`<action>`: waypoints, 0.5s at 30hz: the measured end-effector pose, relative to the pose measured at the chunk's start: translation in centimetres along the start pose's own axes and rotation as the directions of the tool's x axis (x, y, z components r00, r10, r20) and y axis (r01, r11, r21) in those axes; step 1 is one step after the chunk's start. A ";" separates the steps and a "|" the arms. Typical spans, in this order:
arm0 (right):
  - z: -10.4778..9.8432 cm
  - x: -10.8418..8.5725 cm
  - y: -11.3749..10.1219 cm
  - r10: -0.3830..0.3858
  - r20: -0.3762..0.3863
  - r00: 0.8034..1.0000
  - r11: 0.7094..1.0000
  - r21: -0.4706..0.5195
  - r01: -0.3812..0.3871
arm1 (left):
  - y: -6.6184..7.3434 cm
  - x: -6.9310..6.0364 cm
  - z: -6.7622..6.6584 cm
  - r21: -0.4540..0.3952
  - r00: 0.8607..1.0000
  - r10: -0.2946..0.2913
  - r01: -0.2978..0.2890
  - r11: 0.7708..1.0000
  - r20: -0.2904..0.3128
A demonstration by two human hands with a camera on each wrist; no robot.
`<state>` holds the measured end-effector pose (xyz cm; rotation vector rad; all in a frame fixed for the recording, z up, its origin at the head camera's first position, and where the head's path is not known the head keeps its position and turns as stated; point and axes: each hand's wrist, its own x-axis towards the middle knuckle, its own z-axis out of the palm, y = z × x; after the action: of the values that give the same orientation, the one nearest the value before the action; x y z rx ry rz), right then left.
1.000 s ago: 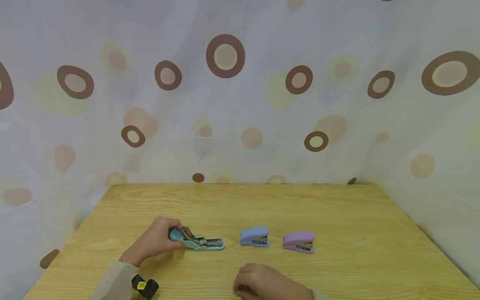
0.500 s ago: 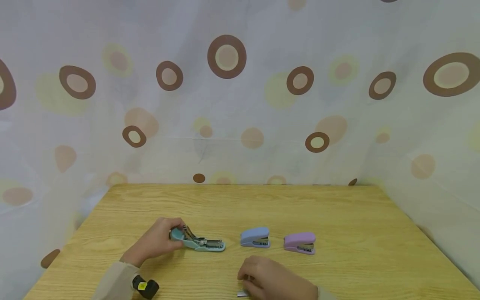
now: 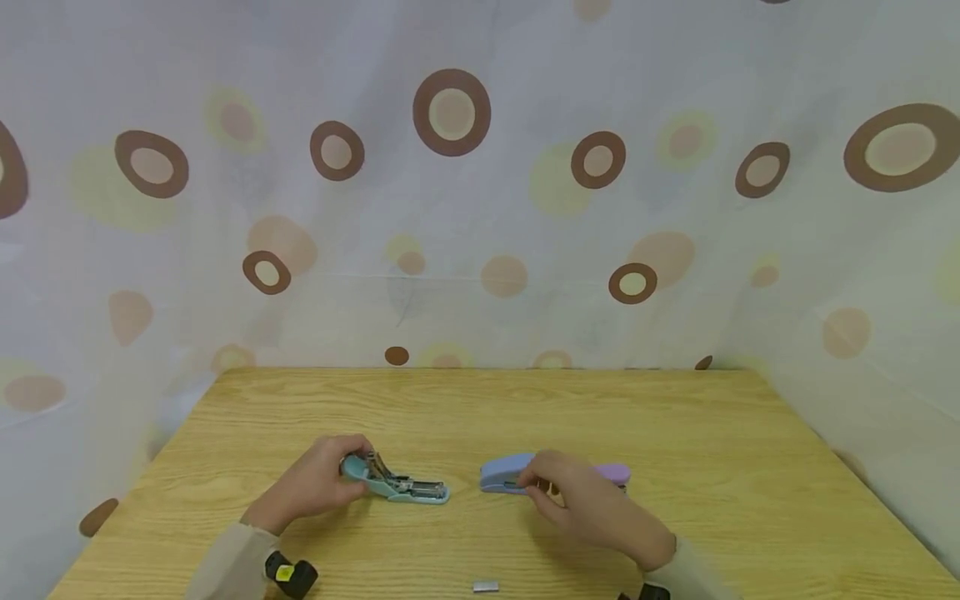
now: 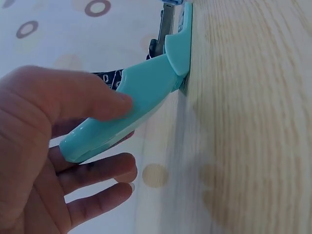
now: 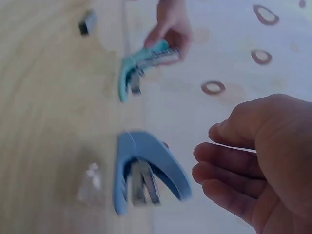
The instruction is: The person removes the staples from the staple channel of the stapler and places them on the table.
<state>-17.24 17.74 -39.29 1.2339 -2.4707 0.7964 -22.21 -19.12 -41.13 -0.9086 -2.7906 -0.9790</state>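
Observation:
A teal stapler [image 3: 396, 487] lies folded wide apart on the table, its metal staple channel bared. My left hand [image 3: 322, 479] grips its raised top part, the thumb pressing the teal shell [image 4: 141, 90] in the left wrist view. My right hand [image 3: 581, 504] is in front of the blue stapler [image 3: 502, 473], partly covering it from the head. In the right wrist view a gap separates my loosely bent fingers from the blue stapler [image 5: 148, 151], and they hold nothing. A purple stapler [image 3: 615, 473] is mostly hidden behind that hand.
A small silver strip of staples [image 3: 486, 587] lies near the front edge of the wooden table [image 3: 375, 408]. A patterned curtain [image 3: 510, 208] stands behind the table and along its sides. One blurred whitish spot beside the blue stapler is unclear in the right wrist view.
My right hand has left the staple strip, uncovering it, and moved forward and right to the blue stapler. The left hand keeps hold of the teal stapler, nearly unmoved.

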 end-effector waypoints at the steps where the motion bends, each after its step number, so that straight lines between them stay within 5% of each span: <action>1: -0.3 -0.1 0.4 0.006 -0.018 1.000 1.000 -0.004 -0.006 | 0.1 -0.1 0.2 0.013 1.000 -0.016 0.016 1.000 -0.015; 4: -1.4 -0.6 1.7 0.016 -0.088 0.996 1.000 -0.007 -0.017 | 0.8 -0.4 0.7 0.028 0.997 -0.030 0.032 0.999 -0.066; 7: -2.1 -1.0 2.7 -0.011 -0.141 0.990 1.000 -0.003 0.010 | 1.4 -0.4 1.2 0.047 0.991 0.025 -0.019 0.999 -0.135; 11: -2.3 -0.8 3.6 -0.031 -0.134 0.990 0.999 0.022 0.035 | 2.2 0.1 1.4 0.127 0.959 0.143 -0.114 0.985 -0.247; 15: -2.0 -0.4 3.9 0.000 -0.095 0.996 0.999 0.051 0.005 | 3.3 0.8 1.2 0.173 0.931 0.232 -0.188 0.967 -0.282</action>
<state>-20.08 21.03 -39.25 1.1874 -2.3869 0.9014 -20.87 -15.96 -40.10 -0.9272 -2.4159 -0.7963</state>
